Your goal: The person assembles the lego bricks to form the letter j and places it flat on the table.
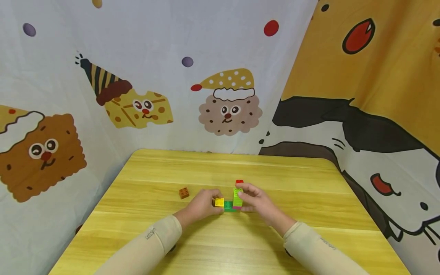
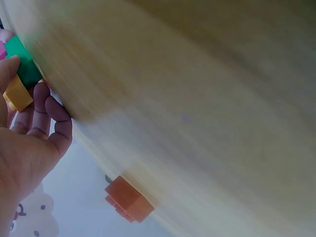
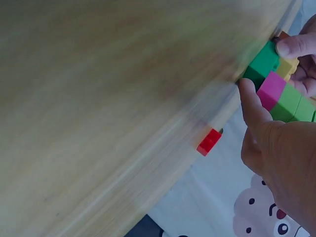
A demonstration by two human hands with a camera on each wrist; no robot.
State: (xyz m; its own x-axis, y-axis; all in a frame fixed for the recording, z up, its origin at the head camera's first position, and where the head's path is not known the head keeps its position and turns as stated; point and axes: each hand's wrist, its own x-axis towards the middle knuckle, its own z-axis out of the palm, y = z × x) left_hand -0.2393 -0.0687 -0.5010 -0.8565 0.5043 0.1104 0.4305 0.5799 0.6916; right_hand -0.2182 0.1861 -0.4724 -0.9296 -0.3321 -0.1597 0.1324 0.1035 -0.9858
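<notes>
Green plastic, studded and rectangular, was the base block (image 1: 228, 206) everything else was built on, and it sat on the yellowish wood-grain table (image 1: 220, 244) right between the person's two hands. On its left end was a small yellow plastic block (image 1: 219, 201), with the left hand (image 1: 203, 204) pinching it, thumb nearest the person. On the base's right end stood a magenta plastic block (image 3: 272, 90), topped by upright lime-green plastic blocks (image 1: 236, 198). The right hand (image 1: 259, 202) had its fingers curled around that lime-green bit, one fingertip down by the base's right end. As for strays, an orange-brown studded plastic block (image 1: 184, 193) lay off to the base's left and a bit beyond it, and a red plastic block (image 1: 239, 181) was beyond its right end, partly hidden by the right hand.
</notes>
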